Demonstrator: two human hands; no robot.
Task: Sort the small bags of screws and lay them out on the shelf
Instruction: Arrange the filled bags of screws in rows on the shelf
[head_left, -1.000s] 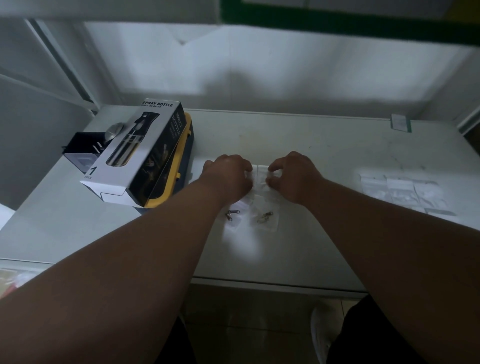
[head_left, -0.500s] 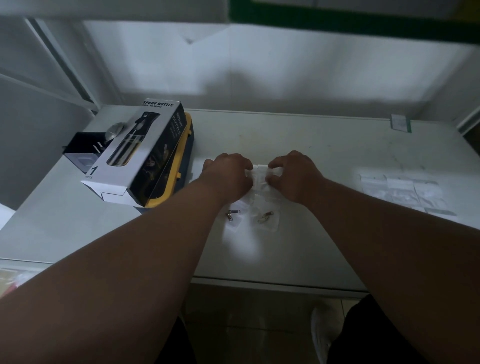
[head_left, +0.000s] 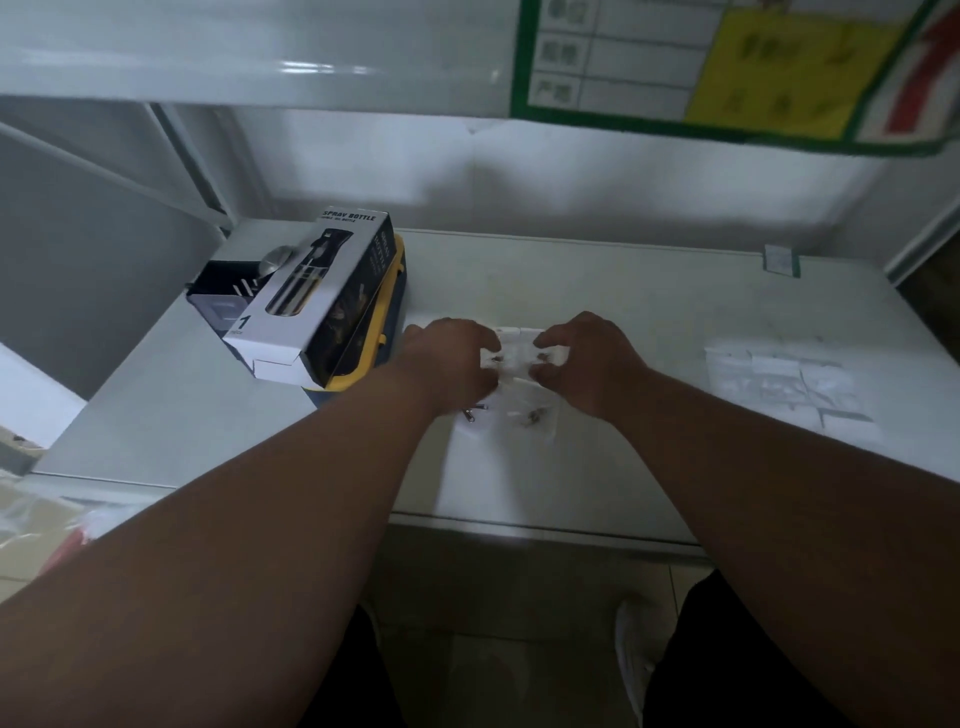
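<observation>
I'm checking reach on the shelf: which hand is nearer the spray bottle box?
Left. The left hand sits just right of the spray bottle box; the right hand is farther right, beyond it.

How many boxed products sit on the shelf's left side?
2 that I can see: the grey-and-black cardboard spray bottle box tilted on a yellow-edged case, and a smaller black box behind it at the far left. Others may be hidden.
</observation>
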